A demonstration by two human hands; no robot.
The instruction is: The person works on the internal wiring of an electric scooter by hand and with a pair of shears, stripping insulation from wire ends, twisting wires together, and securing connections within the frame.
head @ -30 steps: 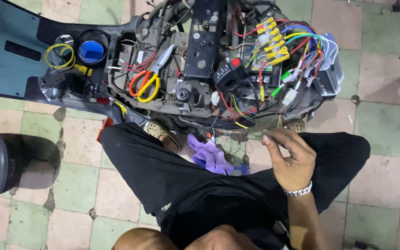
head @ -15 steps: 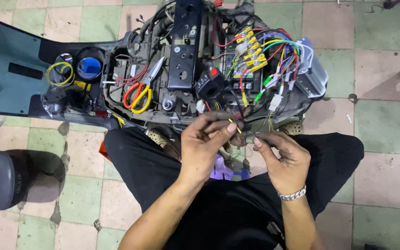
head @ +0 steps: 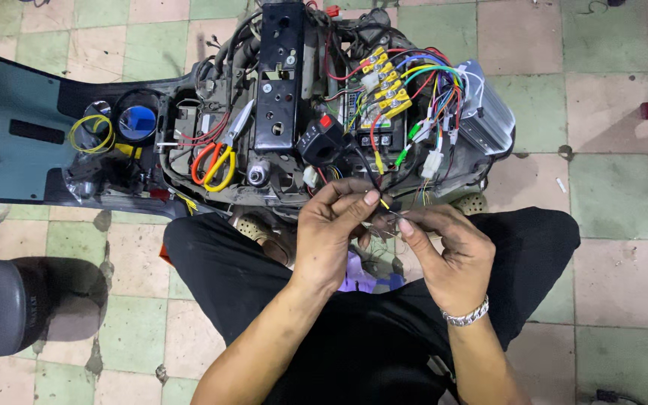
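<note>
Both hands meet just below the scooter frame (head: 279, 90), over the person's black trousers (head: 354, 345). The left hand (head: 329, 229) pinches a thin wire (head: 384, 204) between thumb and forefinger; the right hand (head: 448, 251), wearing a bracelet (head: 465, 316), pinches the same wire's other end, fingertips nearly touching. Scissors (head: 215, 161) lie on the frame, left of the wire bundle (head: 414, 105). A yellow coil (head: 90, 133) sits farther left.

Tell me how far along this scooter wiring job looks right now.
Done: the scooter's covers are off, baring the wiring bundle and yellow connectors. In hand: the left hand and right hand pinch a thin wire between fingertips. Left: several plugs hang loose, and scissors still lie in the frame, so it looks midway.
</note>
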